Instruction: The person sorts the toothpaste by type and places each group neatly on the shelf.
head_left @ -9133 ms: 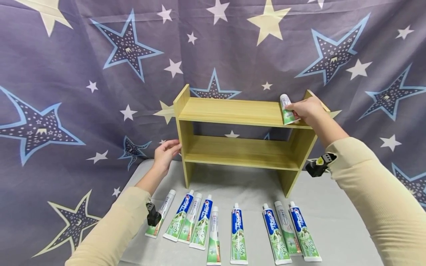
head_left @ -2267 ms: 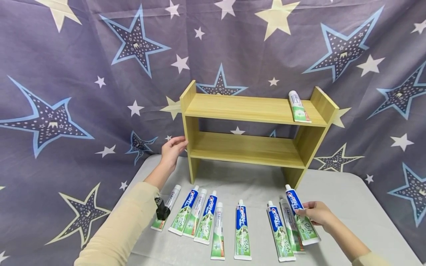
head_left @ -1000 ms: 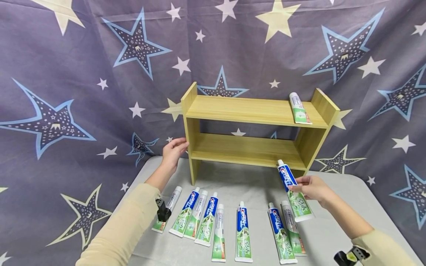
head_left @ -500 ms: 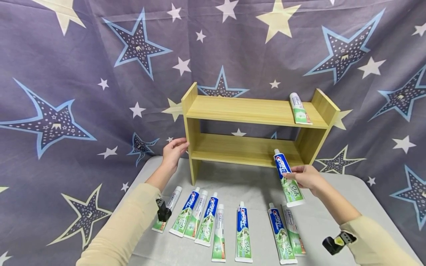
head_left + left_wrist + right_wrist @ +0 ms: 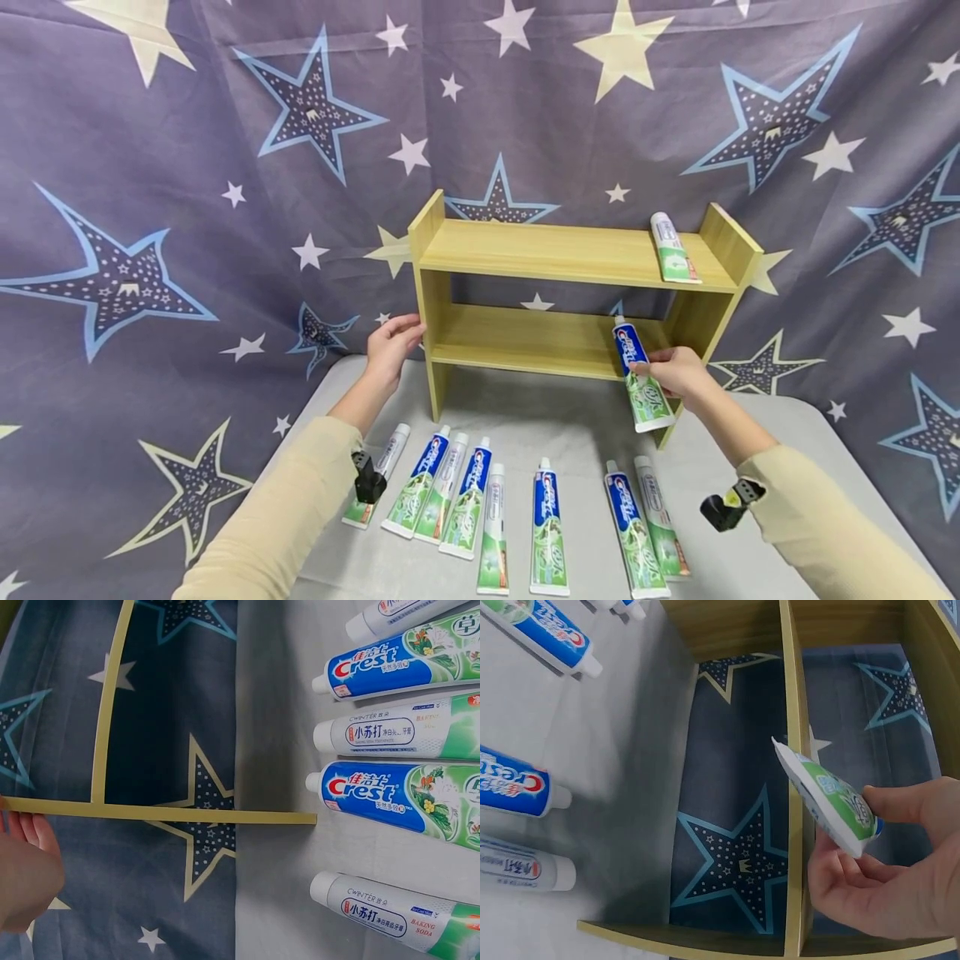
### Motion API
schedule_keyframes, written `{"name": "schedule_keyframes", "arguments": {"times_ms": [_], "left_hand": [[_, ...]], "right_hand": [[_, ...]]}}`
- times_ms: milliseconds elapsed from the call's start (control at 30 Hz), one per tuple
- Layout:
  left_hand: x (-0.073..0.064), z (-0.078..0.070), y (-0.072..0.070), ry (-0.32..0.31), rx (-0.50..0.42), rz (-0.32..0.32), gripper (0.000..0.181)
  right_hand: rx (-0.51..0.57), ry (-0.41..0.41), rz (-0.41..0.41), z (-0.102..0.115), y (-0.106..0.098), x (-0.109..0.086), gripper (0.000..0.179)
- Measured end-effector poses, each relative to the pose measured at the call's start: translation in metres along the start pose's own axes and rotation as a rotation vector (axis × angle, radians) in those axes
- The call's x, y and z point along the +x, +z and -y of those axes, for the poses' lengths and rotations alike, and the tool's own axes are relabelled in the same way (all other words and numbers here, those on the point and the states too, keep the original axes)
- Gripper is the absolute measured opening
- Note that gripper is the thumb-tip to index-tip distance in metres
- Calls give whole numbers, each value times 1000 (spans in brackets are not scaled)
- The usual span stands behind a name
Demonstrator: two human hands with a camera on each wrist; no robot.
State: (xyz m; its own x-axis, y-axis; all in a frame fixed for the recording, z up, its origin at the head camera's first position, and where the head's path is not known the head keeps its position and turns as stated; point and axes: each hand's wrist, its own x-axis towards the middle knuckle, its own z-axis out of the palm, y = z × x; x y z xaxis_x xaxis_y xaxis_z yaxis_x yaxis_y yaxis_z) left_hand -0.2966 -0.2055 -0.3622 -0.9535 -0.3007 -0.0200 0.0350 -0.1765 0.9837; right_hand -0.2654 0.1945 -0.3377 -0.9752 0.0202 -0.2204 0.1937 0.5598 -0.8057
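Note:
My right hand (image 5: 681, 372) pinches a blue and green Crest toothpaste tube (image 5: 647, 402) between thumb and fingers. The tube is tilted, cap up and away, at the right end of the lower board of a wooden shelf rack (image 5: 517, 335). In the right wrist view its flat crimped end (image 5: 814, 799) faces the camera, and the cap end is hidden. The fingertips of my left hand (image 5: 392, 348) touch the outer face of the rack's left side panel (image 5: 56, 807). On the top board, near the right end, lies a white and green toothpaste tube (image 5: 674, 250).
Several more tubes lie on the grey cloth in front of the rack: a left group with a Crest tube (image 5: 467, 500), a lone Crest tube (image 5: 550, 529), and a Crest tube (image 5: 633, 529) beside a white one (image 5: 662, 517) at right. A star-patterned curtain (image 5: 225, 333) hangs behind.
Earlier my right hand held the white tube on the top board and let go of it. It then took the rightmost Crest tube from the cloth and raised it toward the lower board.

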Motion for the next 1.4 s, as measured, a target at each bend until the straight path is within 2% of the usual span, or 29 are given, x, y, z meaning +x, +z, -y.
{"name": "schedule_keyframes", "arguments": {"times_ms": [200, 567, 733, 933, 1033, 1267, 1400], "left_hand": [[0, 1, 0, 14, -8, 3, 31], [0, 1, 1, 12, 14, 2, 33], [-1, 3, 0, 9, 29, 1, 35], [-2, 5, 1, 10, 27, -9, 34], [-2, 4, 0, 13, 18, -8, 33], [-2, 2, 1, 28, 2, -14, 32], [-1, 3, 1, 16, -4, -16, 25]], "right_hand": [[-9, 40, -73, 5, 4, 14, 63], [-73, 37, -241, 10, 9, 34, 54], [-37, 75, -277, 7, 9, 42, 51], [-126, 96, -286, 7, 5, 45, 53], [-194, 64, -271, 9, 2, 46, 53], [-468, -119, -270, 10, -4, 48, 51], [-545, -225, -307, 5, -6, 53, 37]]}}
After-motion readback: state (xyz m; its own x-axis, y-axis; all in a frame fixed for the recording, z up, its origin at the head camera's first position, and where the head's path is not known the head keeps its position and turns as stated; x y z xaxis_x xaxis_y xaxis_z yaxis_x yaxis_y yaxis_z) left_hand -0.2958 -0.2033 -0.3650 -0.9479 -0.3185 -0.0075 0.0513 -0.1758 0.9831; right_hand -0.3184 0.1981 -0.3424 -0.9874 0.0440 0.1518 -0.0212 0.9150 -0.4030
